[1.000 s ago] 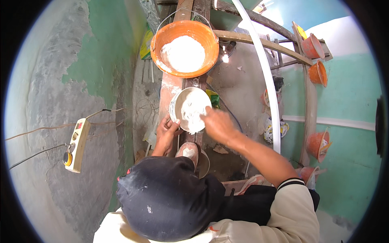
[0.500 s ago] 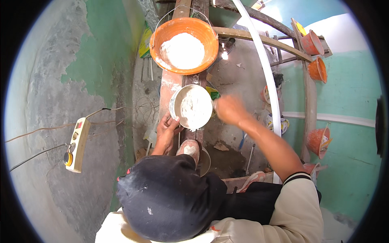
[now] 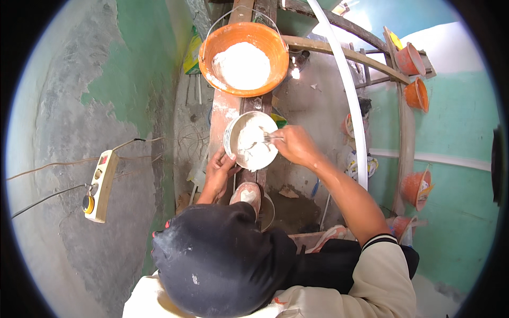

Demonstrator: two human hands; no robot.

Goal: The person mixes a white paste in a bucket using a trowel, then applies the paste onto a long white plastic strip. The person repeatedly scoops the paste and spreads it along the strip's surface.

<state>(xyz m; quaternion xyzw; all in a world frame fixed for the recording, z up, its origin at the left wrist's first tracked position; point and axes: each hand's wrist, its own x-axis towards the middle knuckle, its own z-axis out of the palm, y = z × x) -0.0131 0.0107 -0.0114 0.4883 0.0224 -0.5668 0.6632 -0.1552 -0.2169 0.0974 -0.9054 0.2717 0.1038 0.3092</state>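
A small white bucket [image 3: 229, 139] of thick off-white paste [image 3: 259, 155] stands on the narrow planks in front of me, its mouth tipped slightly. My left hand [image 3: 216, 170] grips its near left side, thumb against the wall and fingers low. Closed round a metal utensil [image 3: 266, 138], my right hand [image 3: 295, 144] is at the right rim. The utensil's head dips into the paste, so whether it is a fork or spoon is unclear. Just beyond sits a wide orange bucket [image 3: 207, 78] with a wire handle, holding white powder [image 3: 241, 64].
Planks [image 3: 220, 119] run away from me, one of my shoes [image 3: 247, 195] resting on them. A power strip [image 3: 102, 185] hangs with cables by the left wall. A white pipe [image 3: 347, 85] crosses on the right, before a wooden beam [image 3: 405, 132] holding several orange buckets [image 3: 416, 95].
My right hand has moved slightly left, over the rim, and the utensil now shows in the paste. My left hand still holds the small bucket in about the same place.
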